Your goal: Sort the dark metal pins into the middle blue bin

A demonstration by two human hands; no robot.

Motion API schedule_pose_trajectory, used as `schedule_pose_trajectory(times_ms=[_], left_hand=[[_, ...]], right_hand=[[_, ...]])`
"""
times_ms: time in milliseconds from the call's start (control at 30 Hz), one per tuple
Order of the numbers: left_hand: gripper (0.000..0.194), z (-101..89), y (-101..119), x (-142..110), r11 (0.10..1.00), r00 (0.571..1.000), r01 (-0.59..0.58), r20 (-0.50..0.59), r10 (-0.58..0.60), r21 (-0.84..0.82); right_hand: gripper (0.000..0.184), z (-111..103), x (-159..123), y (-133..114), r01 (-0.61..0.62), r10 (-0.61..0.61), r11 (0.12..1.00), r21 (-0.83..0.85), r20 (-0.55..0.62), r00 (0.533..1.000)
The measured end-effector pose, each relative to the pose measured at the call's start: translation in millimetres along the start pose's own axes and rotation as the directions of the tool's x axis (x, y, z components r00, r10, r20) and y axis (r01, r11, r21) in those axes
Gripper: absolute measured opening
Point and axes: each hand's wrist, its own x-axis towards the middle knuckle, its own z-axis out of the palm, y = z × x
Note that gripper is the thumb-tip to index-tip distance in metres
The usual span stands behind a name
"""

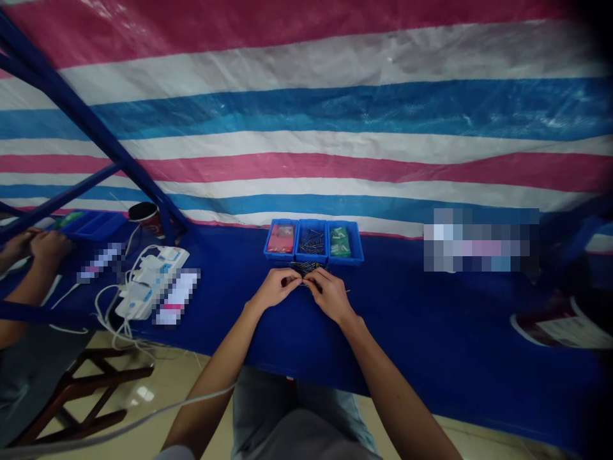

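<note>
My left hand (276,287) and my right hand (329,291) meet fingertip to fingertip low over the blue table. Both are closed in a pinch, and whatever is between the fingers is too small to make out. Just beyond them lies a loose pile of thin dark screw-like pieces (306,266), partly hidden by my fingers. Behind the pile stand three joined blue bins (313,260). The left one holds a pink-red packet (281,239), the middle one more thin dark pieces (312,241), and the right one a green packet with pale small parts (340,243).
A white power strip (152,281) with tangled cables lies at left, beside a blurred-out flat item (176,297). Behind them stands a dark cup (146,219). A co-worker's hands (45,246) are at far left. Blue metal bars (96,128) cross there. A dark red container (560,322) sits right.
</note>
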Motion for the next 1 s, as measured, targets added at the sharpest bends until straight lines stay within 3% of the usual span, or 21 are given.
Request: schedule_pose_trajectory(times_ms=[433,1000], left_hand=[[0.030,2.1,0.4,0.8,1.000,1.000,0.013,0.004,-0.013,-0.005],[0.025,0.6,-2.0,-0.8,0.998,0.999,0.036,-0.021,-0.037,-0.047]], right_hand=[[0.019,-2.6,-0.5,-0.4,0.027,-0.022,0.995,-0.097,0.051,0.998],[0.022,1.3,2.3,-2.6,0.019,-0.016,0.998,-0.063,0.035,0.999]])
